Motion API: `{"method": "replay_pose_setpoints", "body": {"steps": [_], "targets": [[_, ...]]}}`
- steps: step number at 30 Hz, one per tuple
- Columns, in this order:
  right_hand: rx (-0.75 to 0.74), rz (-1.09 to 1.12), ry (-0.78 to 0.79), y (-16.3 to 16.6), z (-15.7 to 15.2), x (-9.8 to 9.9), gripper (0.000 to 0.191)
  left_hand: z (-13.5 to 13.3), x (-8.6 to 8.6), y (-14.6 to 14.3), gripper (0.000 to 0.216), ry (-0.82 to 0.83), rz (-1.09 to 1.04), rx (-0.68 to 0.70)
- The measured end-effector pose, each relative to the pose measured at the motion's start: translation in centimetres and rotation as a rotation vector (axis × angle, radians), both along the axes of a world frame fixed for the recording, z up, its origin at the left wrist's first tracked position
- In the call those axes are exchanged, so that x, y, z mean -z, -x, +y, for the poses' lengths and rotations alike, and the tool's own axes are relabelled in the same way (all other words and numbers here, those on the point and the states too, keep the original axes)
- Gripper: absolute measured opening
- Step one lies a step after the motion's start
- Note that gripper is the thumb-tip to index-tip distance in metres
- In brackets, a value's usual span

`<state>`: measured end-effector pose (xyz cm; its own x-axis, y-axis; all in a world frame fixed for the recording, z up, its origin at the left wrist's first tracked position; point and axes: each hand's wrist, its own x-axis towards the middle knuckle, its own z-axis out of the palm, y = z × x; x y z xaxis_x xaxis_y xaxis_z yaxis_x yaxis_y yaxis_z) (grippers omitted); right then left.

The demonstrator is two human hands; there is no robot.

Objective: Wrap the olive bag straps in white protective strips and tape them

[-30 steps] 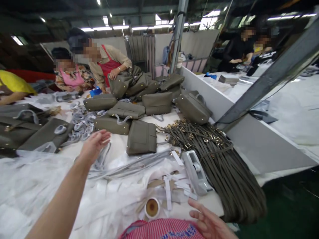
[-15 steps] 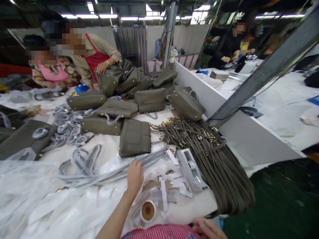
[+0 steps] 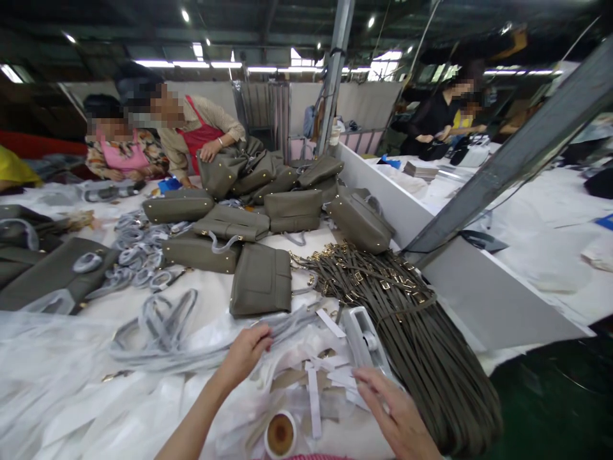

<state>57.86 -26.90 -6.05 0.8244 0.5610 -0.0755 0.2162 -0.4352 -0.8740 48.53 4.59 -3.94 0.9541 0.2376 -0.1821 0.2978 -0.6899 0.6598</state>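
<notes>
My left hand (image 3: 246, 352) is over the near side of a bundle of straps wrapped in clear plastic (image 3: 205, 354). Its fingers are curled together, and whatever they may hold is hidden. To the right, my right hand (image 3: 395, 412) hovers with fingers stretched out and apart, holding nothing. Its fingertips are near white paper strips (image 3: 313, 399) and a grey tape dispenser (image 3: 361, 338). A round tub with brown contents (image 3: 280, 434) stands between my forearms. Beyond my left hand lies an olive handbag (image 3: 261, 281).
Olive straps with gold buckles (image 3: 407, 319) form a large pile at right, beside a low white partition (image 3: 498, 287) and a slanted metal post (image 3: 502, 134). More olive handbags (image 3: 230, 220) and coiled wrapped straps (image 3: 138, 246) lie farther back. A co-worker in a red apron (image 3: 204, 134) handles bags.
My right hand has risen from the table's near edge to the paper strips, fingers spreading. My left hand has drawn slightly left along the wrapped straps. The view has tilted up.
</notes>
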Motion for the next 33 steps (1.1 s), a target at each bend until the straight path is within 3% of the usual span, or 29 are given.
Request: {"method": "replay_pose_setpoints", "body": {"steps": [3,5,6,7,10,12,15,18,20,24,29,33], "targets": [[-0.431,-0.26,-0.008,-3.5,5.4,-4.4,0.057,-0.7,-3.7,2.3,0.024,0.107,-0.036,0.067],[-0.725,-0.33,-0.006,-4.4,9.1,-6.7,0.08,-1.4,-6.0,3.8,0.024,0.155,-0.061,0.109],[-0.869,-0.333,-0.015,-4.2,10.8,-7.4,0.082,-1.8,-7.0,4.6,0.024,0.165,-0.079,0.133],[-0.998,-0.311,-0.021,-3.7,12.1,-8.0,0.076,-2.2,-7.9,5.5,0.023,0.158,-0.1,0.159],[-1.246,-0.094,-0.003,-1.7,13.9,-8.3,0.031,-3.2,-9.5,8.1,0.021,0.053,-0.157,0.184],[-1.256,0.258,0.06,-1.0,13.7,-7.8,0.031,-3.4,-9.7,9.8,0.021,0.018,-0.169,0.135],[-1.2,0.852,0.132,-1.5,12.6,-7.2,0.047,-3.0,-9.3,12.0,0.02,0.169,-0.133,-0.017],[-1.187,1.162,0.122,-2.7,11.6,-7.0,0.049,-2.4,-8.5,13.3,0.016,0.326,-0.11,-0.16],[-1.161,1.287,0.14,-3.5,11.1,-7.2,0.046,-2.0,-7.8,13.6,0.016,0.335,-0.102,-0.199],[-1.109,1.421,0.191,-4.7,10.1,-7.5,0.041,-1.4,-6.5,13.3,0.019,0.307,-0.059,-0.175],[-1.069,1.402,0.234,-5.0,7.7,-7.6,0.042,-1.1,-5.5,12.2,0.018,0.257,-0.076,-0.121],[-0.953,1.215,0.064,-4.1,4.7,-8.4,0.051,-3.3,-5.4,11.4,0.014,0.181,-0.144,-0.118]]}}
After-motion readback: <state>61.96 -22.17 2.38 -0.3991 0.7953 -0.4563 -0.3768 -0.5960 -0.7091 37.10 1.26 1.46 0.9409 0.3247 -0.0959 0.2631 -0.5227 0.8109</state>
